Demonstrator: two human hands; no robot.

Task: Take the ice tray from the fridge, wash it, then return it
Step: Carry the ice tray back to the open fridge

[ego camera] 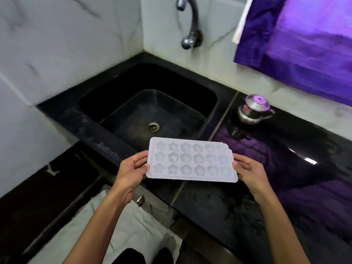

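A pale, flat ice tray [191, 160] with star and flower shaped pockets is held level in front of me, over the front rim of the black sink [106, 134]. My left hand [131, 169] grips its left short edge, thumb on top. My right hand [249, 169] grips its right short edge the same way. The dark tap [188, 21] curves out of the wall above the far side of the basin; no water shows.
A black stone counter [266, 197] runs to the right of the sink, with a small steel kettle [253, 109] at its back. A purple curtain [304, 39] hangs upper right. Marble walls close off the left and back. My legs and a cabinet handle [140, 200] are below.
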